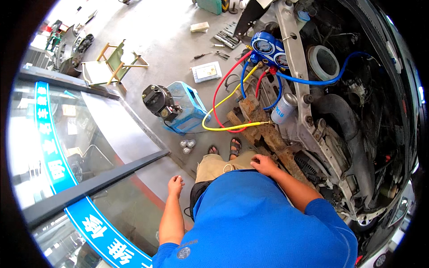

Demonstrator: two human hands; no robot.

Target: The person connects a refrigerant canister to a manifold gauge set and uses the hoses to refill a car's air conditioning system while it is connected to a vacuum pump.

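Note:
My left hand (176, 186) hangs beside my hip, its fingers loosely curled with nothing seen in them. At the front of my tan shorts (203, 167) is my right hand (264, 165), fingers bent inward and no object showing. Ahead of it stands a white refrigerant can (284, 108) at the car's front frame. A blue manifold gauge set (267, 48) with two dials sits farther up on that frame. From it run a red hose (217, 89), a yellow hose (207, 117) and a blue hose (328, 82), the blue one reaching into the engine bay.
A black round pump (157, 100) sits on a blue plastic stool (187, 105), with several small cans (187, 145) on the floor nearby. Glass doors (111, 174) stand to my left. Farther off are a folding chair (115, 64), a white case (207, 72) and a socket set (228, 38).

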